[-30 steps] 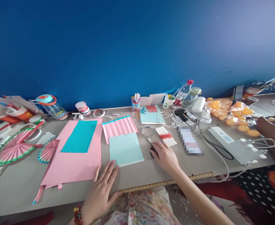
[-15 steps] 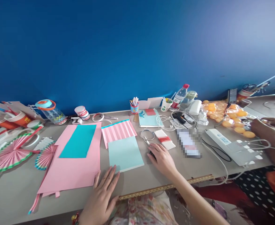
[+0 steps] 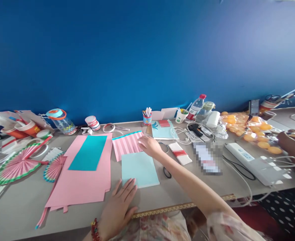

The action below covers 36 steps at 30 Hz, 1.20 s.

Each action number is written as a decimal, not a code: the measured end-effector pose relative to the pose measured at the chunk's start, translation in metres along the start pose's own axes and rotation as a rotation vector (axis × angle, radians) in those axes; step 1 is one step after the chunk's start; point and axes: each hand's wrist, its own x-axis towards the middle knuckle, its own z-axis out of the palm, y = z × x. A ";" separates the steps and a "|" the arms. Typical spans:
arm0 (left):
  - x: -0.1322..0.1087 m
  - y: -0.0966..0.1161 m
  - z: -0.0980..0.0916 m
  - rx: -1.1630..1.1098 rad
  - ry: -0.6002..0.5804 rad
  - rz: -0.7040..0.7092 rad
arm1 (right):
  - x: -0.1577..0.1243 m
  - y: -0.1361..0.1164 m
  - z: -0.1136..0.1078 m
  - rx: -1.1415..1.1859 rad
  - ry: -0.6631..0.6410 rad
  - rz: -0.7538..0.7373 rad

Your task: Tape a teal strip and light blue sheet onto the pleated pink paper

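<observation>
My left hand [image 3: 121,204] lies flat with its fingers apart, the fingertips over the lower left corner of a pale blue sheet stack [image 3: 139,170]. Behind that stack lies a pleated pink striped paper [image 3: 124,145] with a blue top edge. My right hand [image 3: 150,146] reaches over the right end of this paper, its slightly bent fingers resting at it and not closed round it. To the left, a teal strip [image 3: 88,153] lies on large pink sheets [image 3: 79,187]. A small black loop [image 3: 167,173] lies right of the pale stack.
Pink folded fans [image 3: 24,164] and paper cups stand at left. A card wound with red thread [image 3: 180,153], a phone [image 3: 206,159] and a power strip [image 3: 240,154] lie at right. Orange balls [image 3: 258,134] sit beyond, near another person's hand [image 3: 293,145]. A pen cup [image 3: 147,118] stands by the wall.
My right hand has left the black loop and moved left and away from me to the pleated paper. My left hand has slid slightly right onto the pale stack's corner.
</observation>
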 end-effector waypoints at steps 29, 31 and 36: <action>0.007 0.004 -0.010 -0.081 -0.016 -0.002 | -0.144 0.043 -0.043 0.298 0.138 0.229; 0.015 0.010 -0.011 -0.091 -0.034 0.072 | -0.205 0.033 -0.029 0.610 0.068 0.384; 0.031 0.024 -0.005 -0.106 -0.060 0.142 | -0.280 0.002 0.010 0.899 0.089 0.605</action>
